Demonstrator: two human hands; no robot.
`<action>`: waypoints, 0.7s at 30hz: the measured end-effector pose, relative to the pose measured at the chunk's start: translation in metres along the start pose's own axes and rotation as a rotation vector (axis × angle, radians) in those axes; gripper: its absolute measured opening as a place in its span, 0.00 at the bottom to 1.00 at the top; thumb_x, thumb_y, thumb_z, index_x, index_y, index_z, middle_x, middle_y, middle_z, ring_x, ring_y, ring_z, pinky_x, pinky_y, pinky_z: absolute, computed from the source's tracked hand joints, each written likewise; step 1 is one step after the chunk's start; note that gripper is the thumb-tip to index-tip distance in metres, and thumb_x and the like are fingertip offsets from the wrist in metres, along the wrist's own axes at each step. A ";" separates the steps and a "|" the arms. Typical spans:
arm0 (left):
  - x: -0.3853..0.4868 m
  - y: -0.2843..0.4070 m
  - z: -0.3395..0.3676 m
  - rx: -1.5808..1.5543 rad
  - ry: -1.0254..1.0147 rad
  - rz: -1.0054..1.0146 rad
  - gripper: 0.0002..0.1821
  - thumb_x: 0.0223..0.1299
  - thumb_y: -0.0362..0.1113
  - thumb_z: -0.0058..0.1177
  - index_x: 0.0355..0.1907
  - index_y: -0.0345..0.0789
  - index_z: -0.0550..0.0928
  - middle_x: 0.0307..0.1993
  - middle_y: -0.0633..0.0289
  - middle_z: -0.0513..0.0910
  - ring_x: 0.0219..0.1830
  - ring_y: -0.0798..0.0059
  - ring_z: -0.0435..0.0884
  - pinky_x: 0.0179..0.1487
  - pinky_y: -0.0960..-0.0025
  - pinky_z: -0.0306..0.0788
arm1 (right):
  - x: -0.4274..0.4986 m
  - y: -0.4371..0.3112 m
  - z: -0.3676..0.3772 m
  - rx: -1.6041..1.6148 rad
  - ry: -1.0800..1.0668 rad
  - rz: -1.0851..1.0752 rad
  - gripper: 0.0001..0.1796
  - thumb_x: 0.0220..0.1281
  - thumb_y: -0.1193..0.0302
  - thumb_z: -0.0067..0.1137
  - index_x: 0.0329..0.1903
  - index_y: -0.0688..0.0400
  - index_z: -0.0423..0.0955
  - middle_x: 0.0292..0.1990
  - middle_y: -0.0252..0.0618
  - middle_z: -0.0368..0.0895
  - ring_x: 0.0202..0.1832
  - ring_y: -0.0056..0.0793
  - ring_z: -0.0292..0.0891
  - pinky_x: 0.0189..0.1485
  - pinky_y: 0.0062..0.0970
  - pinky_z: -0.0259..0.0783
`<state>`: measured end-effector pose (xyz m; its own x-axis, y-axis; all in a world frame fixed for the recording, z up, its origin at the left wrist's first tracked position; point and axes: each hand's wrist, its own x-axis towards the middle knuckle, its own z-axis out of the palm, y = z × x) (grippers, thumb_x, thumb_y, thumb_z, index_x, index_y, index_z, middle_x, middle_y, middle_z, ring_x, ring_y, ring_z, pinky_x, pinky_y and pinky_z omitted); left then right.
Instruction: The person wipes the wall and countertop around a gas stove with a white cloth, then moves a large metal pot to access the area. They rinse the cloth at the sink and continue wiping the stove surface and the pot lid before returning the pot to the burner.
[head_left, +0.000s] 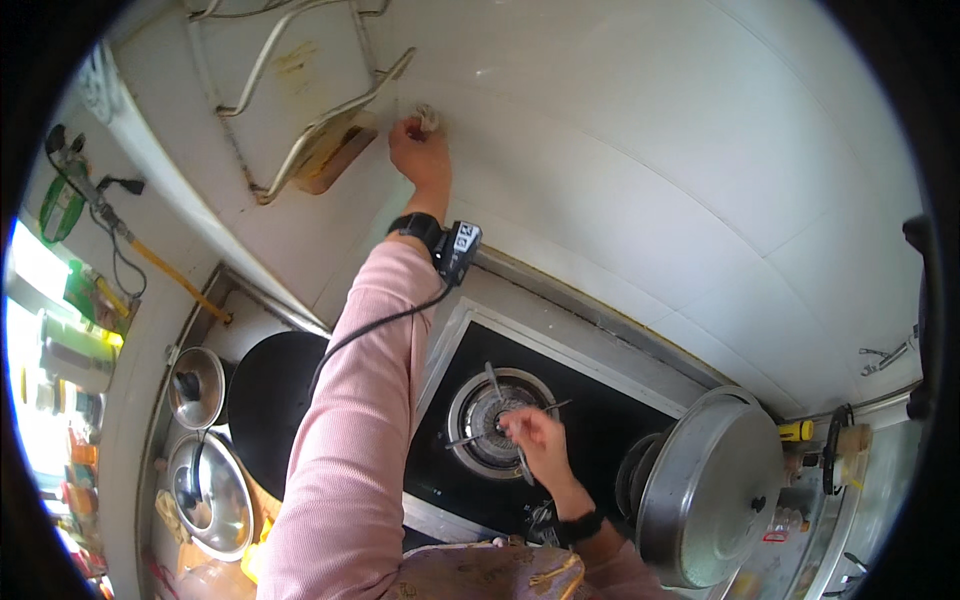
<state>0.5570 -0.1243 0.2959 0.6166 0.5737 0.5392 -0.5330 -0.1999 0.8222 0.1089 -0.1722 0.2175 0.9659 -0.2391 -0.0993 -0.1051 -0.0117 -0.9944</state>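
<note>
My left hand (424, 154) reaches up to the white tiled wall (570, 195), holding a crumpled pale cloth (428, 118) against it, just right of a metal wall rack (330, 124). A black device is strapped to that wrist, with a cable running down the pink sleeve. My right hand (536, 442) hovers over the gas burner (480, 442) of a black glass stove (457, 360). Its fingers are loosely bent, and whether they hold something is hard to tell.
A large lidded metal pot (712, 487) stands on the stove's right side. Left of the stove are a black wok (274, 412) and steel lids (210, 495). A yellow gas hose (176, 274) hangs at the left. Bottles and jars (75, 360) line the window side.
</note>
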 end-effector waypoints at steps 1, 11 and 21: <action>0.003 -0.002 0.011 0.016 0.010 0.053 0.09 0.45 0.30 0.62 0.30 0.34 0.77 0.27 0.60 0.77 0.27 0.69 0.75 0.33 0.69 0.70 | -0.014 0.007 -0.005 -0.009 -0.001 0.013 0.08 0.68 0.73 0.52 0.41 0.64 0.77 0.36 0.34 0.80 0.34 0.16 0.74 0.39 0.16 0.71; -0.140 0.101 0.007 -0.223 -0.991 0.345 0.10 0.48 0.21 0.57 0.35 0.34 0.81 0.33 0.58 0.80 0.33 0.69 0.81 0.39 0.71 0.75 | -0.120 0.067 -0.039 -0.107 0.091 0.271 0.06 0.65 0.80 0.49 0.39 0.65 0.77 0.36 0.39 0.83 0.36 0.21 0.79 0.41 0.20 0.75; -0.171 0.119 0.031 -0.319 -0.573 0.304 0.09 0.46 0.22 0.59 0.31 0.37 0.81 0.30 0.61 0.78 0.28 0.69 0.79 0.33 0.71 0.74 | -0.168 0.078 -0.075 -0.225 0.354 0.302 0.06 0.63 0.78 0.52 0.37 0.64 0.78 0.35 0.39 0.83 0.33 0.20 0.79 0.37 0.19 0.75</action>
<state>0.4060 -0.2708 0.3067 0.5744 0.0054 0.8185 -0.8185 0.0072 0.5744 -0.0797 -0.2059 0.1592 0.7494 -0.5773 -0.3242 -0.4532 -0.0903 -0.8868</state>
